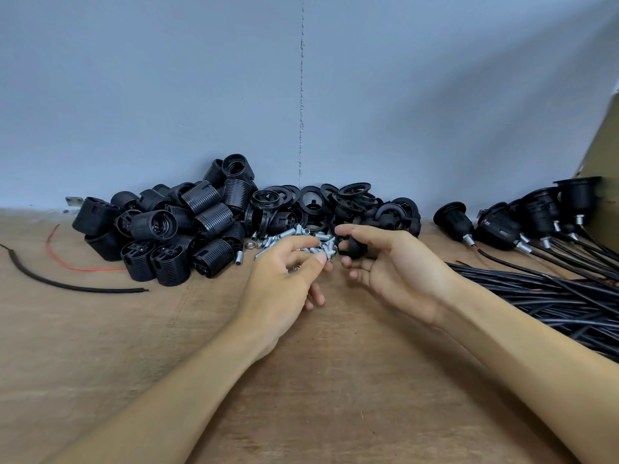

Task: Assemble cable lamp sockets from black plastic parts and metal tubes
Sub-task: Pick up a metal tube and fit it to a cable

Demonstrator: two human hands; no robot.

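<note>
Black plastic and bright metal are what we have to work with, and we judge both light and stiff. The black cap (352,250) is a small rounded moulding, hard enough to take a firm squeeze but smooth enough to roll out of a lazy one. We would take it round its widest part, leaving its centre free. The metal tubes (292,236) lie in a loose heap on the wooden table (318,380), mid-scene, just near of the heap of black rings (351,192) and right of the pile of ribbed socket bodies (174,226). They are tiny, rigid, probably slick, and apt to scatter. Each is best taken by its middle between thumb and forefinger, with one end left clear to enter the cap.

The left hand (284,279) hovers over the near edge of that heap, fingers curled in, thumb tip pressed toward the forefinger. It looks to us to pinch one small tube (330,255), though blur and the heap behind make this less than certain. The right hand (392,266) is just right of it, palm turned left, thumb above and curled fingers below, gripping the cap between them. Cap and pinched tube are near each other but not yet joined.

Far right, finished sockets (495,226) with tubes fitted lean in a row, their cables (552,296) running toward the near right
</note>
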